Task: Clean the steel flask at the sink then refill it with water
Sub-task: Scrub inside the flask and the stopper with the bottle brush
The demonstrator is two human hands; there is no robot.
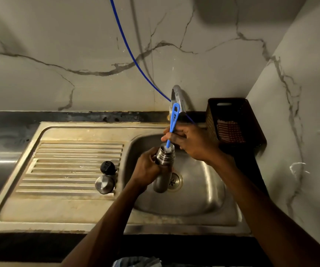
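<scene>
You are scrubbing the inside of the open steel flask [163,166] over the sink basin [209,189].

On the ribbed drainboard [68,162] the black stopper [108,167] and steel cap [104,184] sit just beside each other, parked clear of the basin so the flask mouth stays open. Your left hand [147,168] is wrapped tight around the flask's upper body, tilting it over the drain [174,181], likely so runoff falls straight in. Your right hand [191,141] pinches the blue bottle brush [171,126] by its handle, bristle end down in the neck. The tap [178,97] and blue hose [136,60] sit close behind the brush handle and could catch it; the dark basket [234,122] crowds your right wrist.
</scene>
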